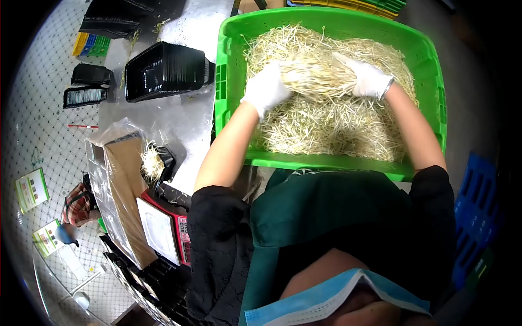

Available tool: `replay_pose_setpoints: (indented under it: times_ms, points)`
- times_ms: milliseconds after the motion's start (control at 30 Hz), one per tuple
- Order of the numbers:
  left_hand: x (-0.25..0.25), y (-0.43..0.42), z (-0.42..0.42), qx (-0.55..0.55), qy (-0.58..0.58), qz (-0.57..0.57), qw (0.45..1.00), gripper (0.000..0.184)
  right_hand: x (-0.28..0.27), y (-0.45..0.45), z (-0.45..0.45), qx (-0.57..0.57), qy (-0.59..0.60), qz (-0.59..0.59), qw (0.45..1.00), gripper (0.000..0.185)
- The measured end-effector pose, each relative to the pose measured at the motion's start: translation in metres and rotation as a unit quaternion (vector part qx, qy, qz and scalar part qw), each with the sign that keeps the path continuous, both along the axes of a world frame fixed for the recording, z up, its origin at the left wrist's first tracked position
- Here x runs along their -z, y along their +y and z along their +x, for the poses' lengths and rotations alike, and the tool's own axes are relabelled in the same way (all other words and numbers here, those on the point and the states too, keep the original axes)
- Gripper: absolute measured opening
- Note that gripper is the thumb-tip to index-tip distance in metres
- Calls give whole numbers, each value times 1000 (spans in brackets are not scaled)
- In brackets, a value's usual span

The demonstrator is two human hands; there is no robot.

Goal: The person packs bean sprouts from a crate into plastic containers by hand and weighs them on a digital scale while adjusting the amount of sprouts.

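A large green crate (pixel 331 162) is filled with pale bean sprouts (pixel 321 130). Both of my hands wear white gloves and are inside the crate. Between them is a blurred clump of bean sprouts (pixel 315 76). My left hand (pixel 267 89) presses on the clump's left end, its fingers partly buried in the sprouts. At the right end, my right hand (pixel 367 77) grips the clump, with one finger lying along its top. The fingertips of both hands are hidden among the sprouts.
Left of the crate, a metal table (pixel 179 122) bears a stack of black trays (pixel 168 70). A black tray with sprouts (pixel 155 163) stands near a red scale (pixel 163 225) and a plastic-wrapped cardboard box (pixel 125 190). Blue pallets (pixel 476 212) are at right. Another person (pixel 79 209) is at far left.
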State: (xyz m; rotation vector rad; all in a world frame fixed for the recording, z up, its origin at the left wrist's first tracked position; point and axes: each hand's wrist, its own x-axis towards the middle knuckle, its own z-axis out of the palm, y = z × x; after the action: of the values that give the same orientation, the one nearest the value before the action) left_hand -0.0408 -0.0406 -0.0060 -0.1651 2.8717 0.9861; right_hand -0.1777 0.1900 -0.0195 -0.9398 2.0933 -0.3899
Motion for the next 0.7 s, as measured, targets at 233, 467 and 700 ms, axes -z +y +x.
replay_pose_setpoints:
  times_ms: [233,467,700]
  points:
    - [68,-45,5,-32,-53,-167,984,115,28,18,107,-89,401,0,912,122]
    - [33,-21,18,-104,-60,-75,990,77,47,-1,42,36,190,8,981,106]
    - [45,-30,30,0,-5,-144,990,92,95,-9,-24,64,148,-35,986,102]
